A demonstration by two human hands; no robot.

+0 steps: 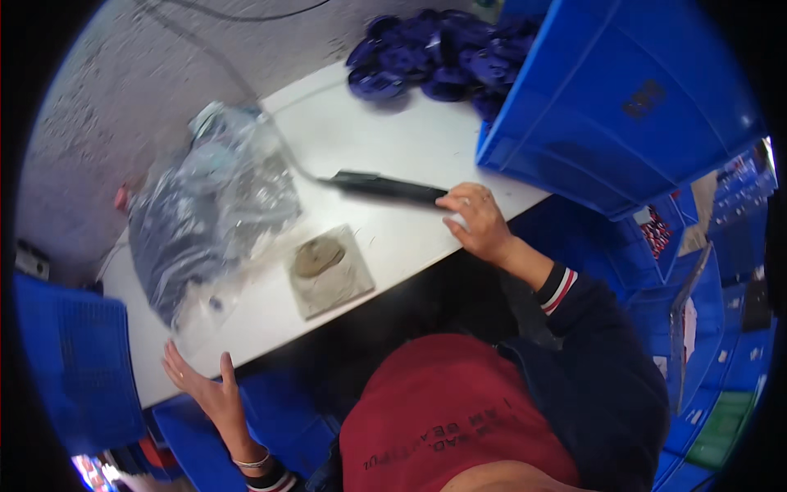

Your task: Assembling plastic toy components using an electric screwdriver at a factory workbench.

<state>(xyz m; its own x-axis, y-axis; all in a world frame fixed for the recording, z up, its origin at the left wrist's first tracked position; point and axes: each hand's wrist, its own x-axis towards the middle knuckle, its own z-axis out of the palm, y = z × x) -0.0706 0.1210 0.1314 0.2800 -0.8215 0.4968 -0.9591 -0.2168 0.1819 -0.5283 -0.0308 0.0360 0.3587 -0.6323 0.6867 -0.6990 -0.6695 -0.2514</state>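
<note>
Fingers, right hand (485,228): bent at the right-hand end of a long black tool (385,187), fingertips by its upper edge and thumb apart below; whether they grip it or merely touch it, I cannot tell.
Fingers, left hand (216,398): spread wide and holding nothing, by the front edge of the desk (418,135), just below a clear plastic bag (225,193).
Tool's place: above the white desktop, behind a square slab (334,297) and in front of a purple heap (434,56); I cannot tell if it touches the surface.
Tool's handling: probably light, stiff and rather smooth, so a loose hold might let it slip; the cord (283,148) likely tugs at the left end.
Tool's hold: best taken, I judge, around the body towards the cord-free end, thumb opposite fingers.
Tool's look: black, slim and straight, a little thicker towards the cord; motion blur hides finer detail.
Slab's look: pale grey-beige, flat, with a darker rounded piece (318,257) on it.
Bag's look: crumpled and shiny, with dark contents; it looks soft and slippery.
Crate (607,98): large, blue, at the desk's right side.
</note>
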